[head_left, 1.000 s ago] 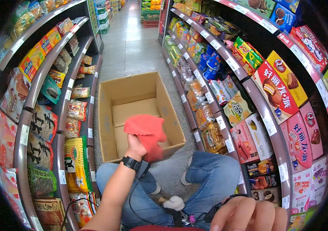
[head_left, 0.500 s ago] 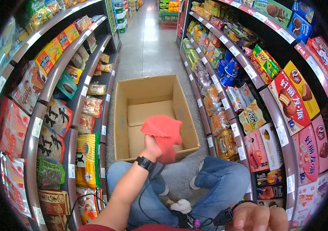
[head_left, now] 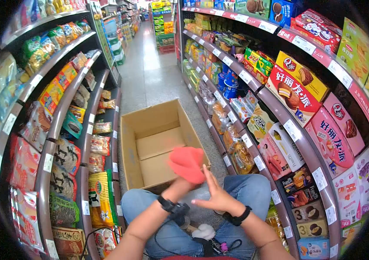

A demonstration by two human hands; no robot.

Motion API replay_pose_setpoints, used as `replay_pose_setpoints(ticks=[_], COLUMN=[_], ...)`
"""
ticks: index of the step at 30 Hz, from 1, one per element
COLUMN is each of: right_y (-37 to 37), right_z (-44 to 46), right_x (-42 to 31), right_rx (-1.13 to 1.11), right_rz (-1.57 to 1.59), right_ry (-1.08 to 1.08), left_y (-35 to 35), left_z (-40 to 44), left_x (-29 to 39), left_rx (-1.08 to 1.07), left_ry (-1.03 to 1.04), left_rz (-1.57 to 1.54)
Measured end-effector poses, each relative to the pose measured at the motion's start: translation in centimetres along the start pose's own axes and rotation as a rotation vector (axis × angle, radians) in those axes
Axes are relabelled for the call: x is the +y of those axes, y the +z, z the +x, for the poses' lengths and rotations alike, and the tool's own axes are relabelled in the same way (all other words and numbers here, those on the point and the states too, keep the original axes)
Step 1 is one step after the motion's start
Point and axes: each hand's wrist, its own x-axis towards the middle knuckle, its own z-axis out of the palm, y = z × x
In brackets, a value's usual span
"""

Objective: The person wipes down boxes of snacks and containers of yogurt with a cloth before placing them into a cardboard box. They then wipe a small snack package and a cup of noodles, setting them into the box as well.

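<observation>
- Since the prev. frames, my right hand has come up & in from the low R corner of the view, now next to the red cloth; cam view has shifted too, so shelves & box sit differently in it.
- My left hand: closed on the cloth, a bit blurred, fingers mostly hidden under it.
- Right hand: open, fingers & thumb spread apart, fingertips right at the cloth's near R side; can't tell if they touch.
- Cloth pos.: bunched, seen in front of the near R part of the open brown cardboard box; height above it unclear.
- Box: on grey tiled floor, top open, btwn the two shelf rows, just ahead of my blue-jeaned legs.
- Wrists: black watch on L, black band on R.
- White fluffy charm w/ a small purple bit, low btwn the legs.
- L side: dark shelf w/ price tags, bagged snacks, incl. a yellow bag w/ green edge.
- R side: dark shelf w/ price tags, boxed snacks, incl. a red-and-yellow box & a pink box.
</observation>
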Motion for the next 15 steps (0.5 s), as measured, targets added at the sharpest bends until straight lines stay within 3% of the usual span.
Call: replay_pose_setpoints(ticks=[1, 2, 3, 4, 5, 6, 9, 11, 13, 15], right_y=[1.3, 2.6, 2.9, 2.5, 2.1, 0.4, -0.8, -2.5, -2.3, -1.5], right_z=[-0.5, -1.1, -2.0, -2.4, -2.6, -2.3, -2.3, -2.4, -1.5, -0.8], right_x=[1.7, 5.1, 6.7, 7.6, 8.4, 5.7, 8.3, 7.5, 7.1, 4.9], right_rx=[0.018, 0.017, 0.028, 0.043, 0.056, 0.117, 0.404, 0.256, 0.331, 0.384], right_rz=[0.12, 0.044, 0.167, 0.287, 0.408, 0.612, 0.856, 0.955, 0.944, 0.912], right_ry=[0.036, 0.002, 0.105, 0.2, 0.294, 0.489, 0.617, 0.574, 0.463, 0.397], left_y=[1.9, 2.7, 3.4, 3.9, 4.3, 4.6, 6.1, 5.8, 7.3, 9.2], left_z=[-1.2, -1.7, -1.8, -2.0, -2.3, -2.8, -3.9, -5.9, -9.8, -9.9], left_x=[-1.6, -2.8, -3.3, -1.2, -0.4, -1.6, -9.7, -19.7, -21.3, -21.3], left_rx=[0.065, -0.03, -0.127, -0.147, -0.148, -0.114, 0.041, -0.299, -0.583, -1.266], left_ry=[0.09, 0.136, 0.183, 0.015, -0.012, 0.004, 0.045, -0.255, -0.388, -0.551], left_rz=[0.165, 0.435, 0.703, 0.485, 0.383, 0.279, 0.103, 0.233, 0.858, 0.946])
